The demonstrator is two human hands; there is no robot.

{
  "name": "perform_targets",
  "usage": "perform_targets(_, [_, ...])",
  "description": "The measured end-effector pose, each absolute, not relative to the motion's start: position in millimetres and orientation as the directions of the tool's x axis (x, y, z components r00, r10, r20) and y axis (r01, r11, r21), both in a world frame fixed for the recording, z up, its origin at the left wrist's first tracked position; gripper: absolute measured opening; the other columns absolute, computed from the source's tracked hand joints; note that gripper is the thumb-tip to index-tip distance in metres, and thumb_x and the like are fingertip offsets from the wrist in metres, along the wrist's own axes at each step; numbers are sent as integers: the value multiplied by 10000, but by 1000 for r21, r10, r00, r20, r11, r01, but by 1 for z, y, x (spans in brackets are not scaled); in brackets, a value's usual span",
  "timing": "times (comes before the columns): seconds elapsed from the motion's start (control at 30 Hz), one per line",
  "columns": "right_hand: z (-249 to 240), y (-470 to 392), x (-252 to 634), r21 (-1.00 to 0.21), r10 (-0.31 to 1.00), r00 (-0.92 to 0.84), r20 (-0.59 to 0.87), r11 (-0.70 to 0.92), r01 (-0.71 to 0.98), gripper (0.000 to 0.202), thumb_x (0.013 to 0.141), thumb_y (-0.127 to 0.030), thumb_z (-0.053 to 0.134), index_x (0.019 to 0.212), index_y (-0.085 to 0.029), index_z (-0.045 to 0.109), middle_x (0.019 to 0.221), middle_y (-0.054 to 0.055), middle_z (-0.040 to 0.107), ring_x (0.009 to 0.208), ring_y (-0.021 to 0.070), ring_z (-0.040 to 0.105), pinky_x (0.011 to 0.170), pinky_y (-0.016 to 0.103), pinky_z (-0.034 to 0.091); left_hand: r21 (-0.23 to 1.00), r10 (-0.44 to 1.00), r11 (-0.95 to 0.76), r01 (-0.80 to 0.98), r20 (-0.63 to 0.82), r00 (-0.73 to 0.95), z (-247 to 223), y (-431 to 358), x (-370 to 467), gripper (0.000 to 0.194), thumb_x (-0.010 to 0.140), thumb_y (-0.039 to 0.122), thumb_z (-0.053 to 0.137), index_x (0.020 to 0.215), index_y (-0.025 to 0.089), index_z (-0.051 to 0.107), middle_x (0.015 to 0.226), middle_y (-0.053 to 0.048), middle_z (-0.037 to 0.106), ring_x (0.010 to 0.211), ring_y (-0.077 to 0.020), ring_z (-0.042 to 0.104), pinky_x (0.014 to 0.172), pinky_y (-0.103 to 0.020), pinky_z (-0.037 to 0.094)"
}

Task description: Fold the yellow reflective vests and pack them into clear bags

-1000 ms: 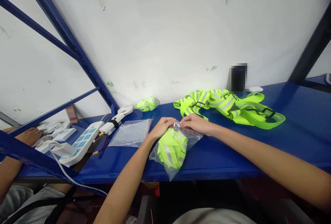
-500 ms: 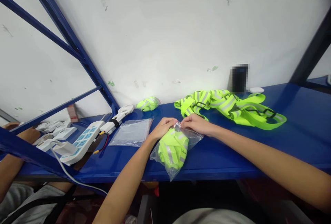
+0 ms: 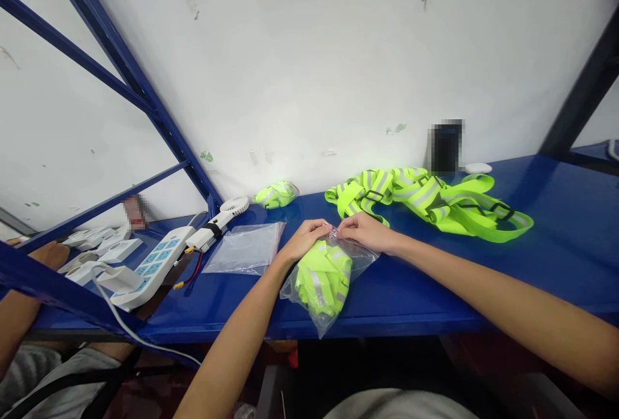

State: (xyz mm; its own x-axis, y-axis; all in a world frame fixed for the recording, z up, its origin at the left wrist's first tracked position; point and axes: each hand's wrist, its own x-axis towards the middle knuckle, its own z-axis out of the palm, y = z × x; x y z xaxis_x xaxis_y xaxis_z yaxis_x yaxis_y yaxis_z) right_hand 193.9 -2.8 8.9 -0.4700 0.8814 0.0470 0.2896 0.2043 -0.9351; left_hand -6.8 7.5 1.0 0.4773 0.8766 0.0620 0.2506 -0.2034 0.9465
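A clear zip bag lies near the table's front edge with a bundled neon-yellow reflective strap inside it. At the top of the bag, my left hand pinches the zip edge. My right hand grips the same edge just to the right, fingertips close to the left ones. Behind my right hand lies a loose pile of neon-yellow reflective straps with black buckles. Left of the held bag is a stack of flat clear bags. Another bagged strap rests against the wall.
The blue table meets a white wall. On the left stand a power strip, a small white fan and a cable. A blue frame post divides off a co-worker's arm. A blurred dark object leans at the back.
Both hands stay at the bag's top edge with almost no movement. The view has shifted very slightly, and the co-worker's hand at the left has moved a little.
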Motion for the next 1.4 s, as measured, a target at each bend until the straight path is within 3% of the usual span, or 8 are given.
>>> perform_targets(0.37, [11,-6,192,-939,869,-495,-13,159,304,169,752,-296,568,693,-153,636,530,-20,564,443,98,471,424,215,315,955,847,-196,224,50,529,-1,5,-6,337,785,456,644,785,119,626,678,6,583,613,-95,496,591,-207,340])
perform_targets(0.6, [9,-4,195,-918,845,-534,5,216,333,267,775,-410,591,717,-153,634,559,-22,561,469,93,449,442,217,292,968,840,-141,207,6,543,0,5,-3,310,729,405,697,807,108,652,704,-11,616,632,-107,527,623,-217,371])
perform_targets(0.93, [8,-4,192,-934,823,-567,29,224,277,186,753,-330,578,708,-156,623,547,-44,517,480,85,411,463,221,268,962,844,-158,223,15,535,0,4,-4,259,762,376,628,723,121,602,620,25,514,563,-83,428,554,-212,299])
perform_targets(1.03, [8,-4,191,-939,843,-538,-4,182,292,180,744,-321,564,684,-158,609,535,-40,515,469,87,405,458,228,256,971,845,-147,191,23,534,-7,10,-6,282,759,400,628,746,119,612,631,20,536,571,-89,444,570,-217,305])
perform_targets(1.2, [11,-5,192,-944,857,-511,-72,107,312,221,730,-279,492,534,-188,451,443,-57,402,415,80,315,434,249,193,981,864,-128,145,39,501,-14,15,-9,322,744,440,650,736,124,589,636,25,532,576,-86,448,584,-216,312])
perform_targets(1.4, [12,-4,191,-977,840,-538,-73,49,209,167,706,-272,523,572,-184,477,439,-74,375,414,75,305,437,243,187,976,897,-152,156,71,436,-10,11,-8,300,747,409,642,683,129,553,605,36,506,550,-73,418,548,-205,284])
